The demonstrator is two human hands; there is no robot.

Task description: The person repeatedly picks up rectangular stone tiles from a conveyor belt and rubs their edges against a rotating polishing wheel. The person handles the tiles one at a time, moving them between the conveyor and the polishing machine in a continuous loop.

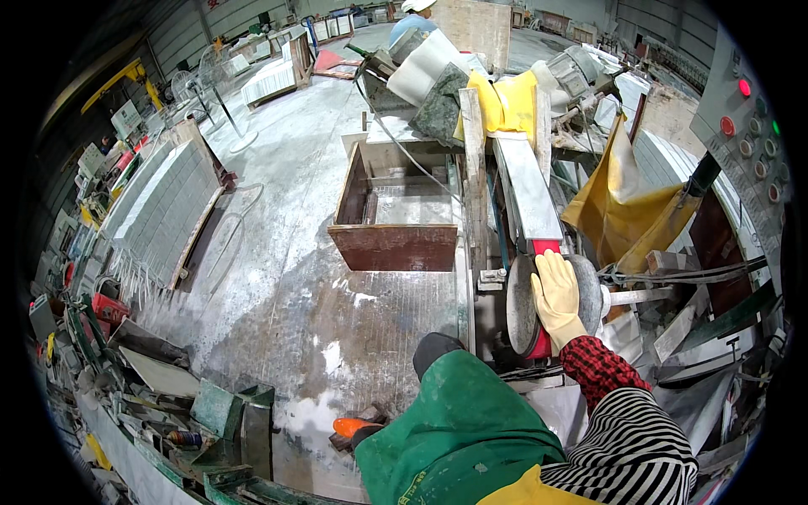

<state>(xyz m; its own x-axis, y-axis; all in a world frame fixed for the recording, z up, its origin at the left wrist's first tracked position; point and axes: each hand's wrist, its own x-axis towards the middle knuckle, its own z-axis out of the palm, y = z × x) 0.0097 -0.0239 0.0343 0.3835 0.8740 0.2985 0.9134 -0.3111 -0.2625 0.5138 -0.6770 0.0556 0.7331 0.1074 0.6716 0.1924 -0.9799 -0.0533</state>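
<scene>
Right of centre in the frame, the right hand [556, 290], in a pale yellow glove, lies flat with fingers together against the grey round stone disc [522, 305] mounted on the machine; the left hand is out of sight. If that disc turns, I reckon the glove or the checked cuff [594, 365] could catch. At the upper right edge a grey control panel [749, 126] carries round red and green buttons
</scene>
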